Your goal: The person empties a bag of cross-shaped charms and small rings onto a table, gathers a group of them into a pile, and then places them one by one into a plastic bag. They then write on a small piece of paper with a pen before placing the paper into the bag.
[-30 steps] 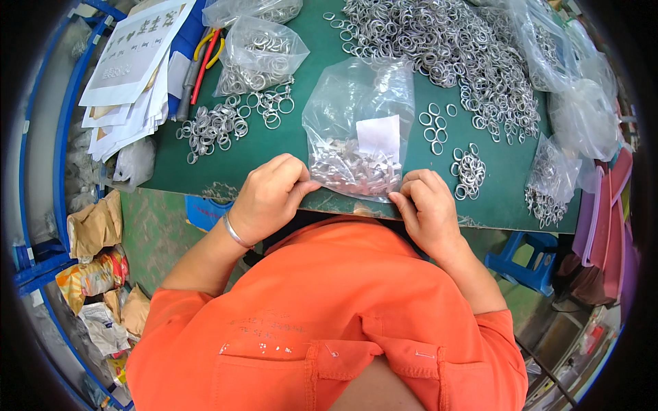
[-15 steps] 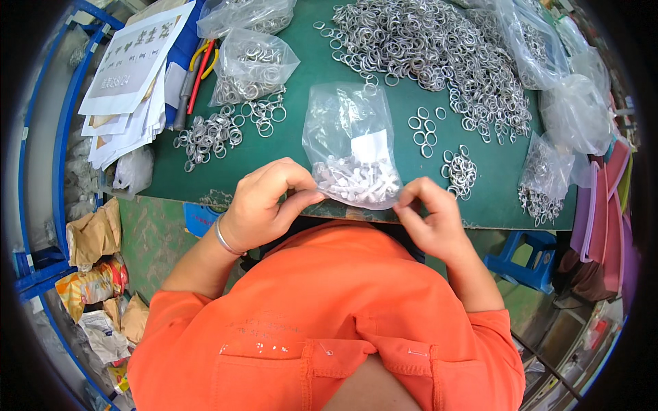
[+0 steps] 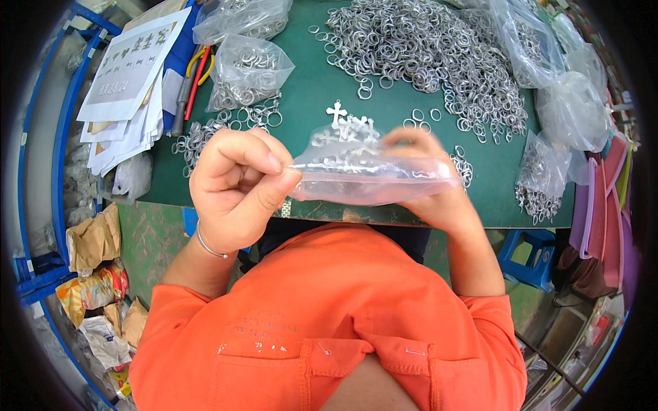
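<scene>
My left hand is closed in a pinch on one corner of a clear plastic bag, which is raised and tipped over at the table's near edge. Small silver cross-shaped pieces lie on the green mat at the bag's far side, and more show through the film. At the bag's right end, my right hand is partly behind the plastic. Motion smears its fingers, so their grip is unclear.
A large heap of metal rings covers the far right of the green table. Smaller ring piles and filled bags lie around it. Pliers and papers are at left. A blue stool stands below right.
The bag, which stood upright with its contents at the near end, is now tipped away. Cross-shaped pieces have come out onto the mat. My left hand rose; my right hand moved farther forward.
</scene>
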